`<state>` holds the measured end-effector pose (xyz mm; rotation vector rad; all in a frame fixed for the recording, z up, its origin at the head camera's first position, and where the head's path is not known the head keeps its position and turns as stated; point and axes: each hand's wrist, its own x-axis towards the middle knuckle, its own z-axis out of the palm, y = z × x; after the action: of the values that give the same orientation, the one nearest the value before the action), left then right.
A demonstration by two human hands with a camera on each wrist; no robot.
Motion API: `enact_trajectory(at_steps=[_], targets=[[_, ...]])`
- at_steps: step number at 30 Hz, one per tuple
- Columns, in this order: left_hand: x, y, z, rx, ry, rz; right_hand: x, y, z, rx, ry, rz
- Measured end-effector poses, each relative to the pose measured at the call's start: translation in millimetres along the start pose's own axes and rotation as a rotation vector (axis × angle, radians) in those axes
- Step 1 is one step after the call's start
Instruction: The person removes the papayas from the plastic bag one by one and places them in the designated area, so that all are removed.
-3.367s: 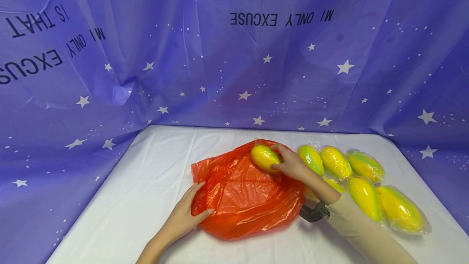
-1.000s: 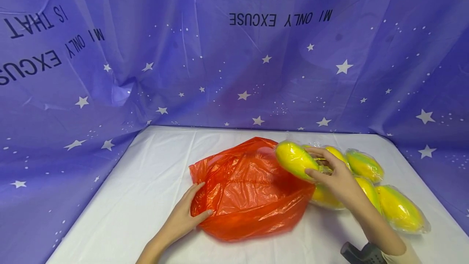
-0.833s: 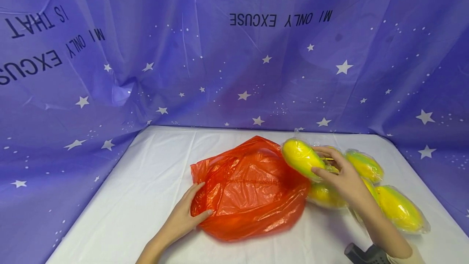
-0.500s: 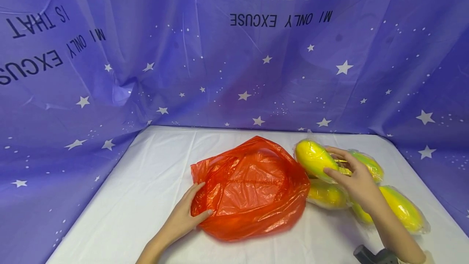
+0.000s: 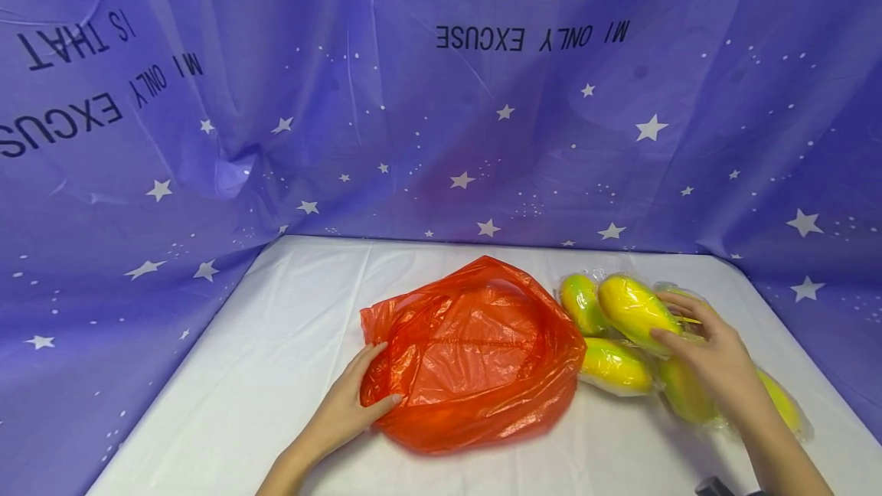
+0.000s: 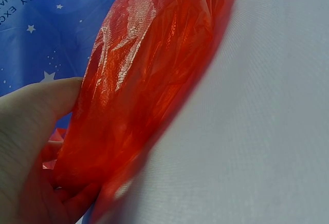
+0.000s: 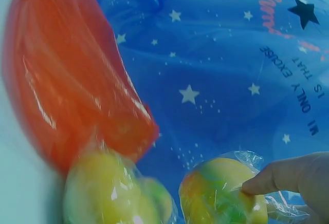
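At the middle of the table lies a crumpled red plastic bag (image 5: 475, 343), its left edge between the thumb and fingers of my left hand (image 5: 344, 404). In the left wrist view, some fingers show through the thin red film (image 6: 139, 80). To the right of the bag, my right hand (image 5: 717, 358) holds a yellow-green mango (image 5: 632, 308) in clear wrap, thumb on the near side. This mango overlaps the other wrapped mangoes in the head view. In the right wrist view, a fingertip presses on the held mango (image 7: 221, 193).
Several wrapped mangoes lie right of the bag: a greenish one (image 5: 580, 301) at the back, one (image 5: 616, 367) against the bag's edge, others partly behind my right hand and forearm. A purple starred curtain (image 5: 441, 136) stands behind the white-covered table (image 5: 227, 404).
My right hand has moved from over the bag to the right; over the last second it carries a mango rightward across the others. The left hand stays at the bag's edge.
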<state>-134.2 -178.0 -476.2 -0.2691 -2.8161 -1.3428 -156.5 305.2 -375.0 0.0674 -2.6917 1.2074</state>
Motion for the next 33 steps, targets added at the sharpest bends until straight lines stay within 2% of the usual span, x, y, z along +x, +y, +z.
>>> enact_trajectory(at_steps=[16, 24, 33], targets=[[-0.4, 1.3, 0.0, 0.001, -0.005, -0.001, -7.9, 25.6, -25.2, -0.049, 0.016, 0.152], [-0.6, 2.2, -0.3, 0.005, -0.001, 0.0, -7.7, 37.3, -38.2, -0.083, 0.084, 0.239], [-0.5, 2.7, -0.3, 0.005, -0.006, -0.004, -9.2, 51.2, -50.0, -0.038, 0.153, 0.355]])
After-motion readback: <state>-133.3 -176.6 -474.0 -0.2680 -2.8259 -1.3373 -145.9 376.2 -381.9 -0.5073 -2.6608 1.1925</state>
